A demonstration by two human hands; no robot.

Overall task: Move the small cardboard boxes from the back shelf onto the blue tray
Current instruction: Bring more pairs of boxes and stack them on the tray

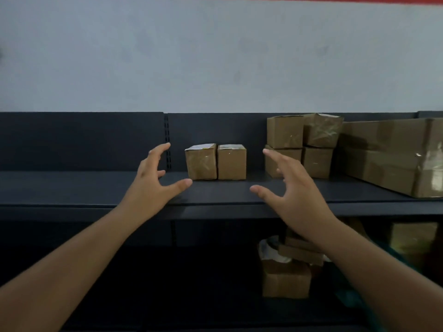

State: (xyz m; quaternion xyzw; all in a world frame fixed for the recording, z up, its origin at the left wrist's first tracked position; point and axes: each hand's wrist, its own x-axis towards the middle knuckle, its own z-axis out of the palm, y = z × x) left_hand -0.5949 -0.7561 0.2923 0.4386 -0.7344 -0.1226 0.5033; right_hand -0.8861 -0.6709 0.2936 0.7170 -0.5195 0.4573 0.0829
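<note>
Two small cardboard boxes, a taped one (201,162) and a plain one (232,162), stand side by side at the back of the dark shelf (84,188). My left hand (155,178) reaches in with spread fingers, just left of the taped box and apart from it. My right hand (291,190) is spread too, right of the plain box and in front of a stack of several small boxes (299,133), holding nothing. The blue tray is not in view.
A large flat cardboard box (393,154) lies on the shelf at the far right. On the lower level sit more cartons (285,279) and a yellowish box (413,238). A grey wall rises behind the shelf's back panel.
</note>
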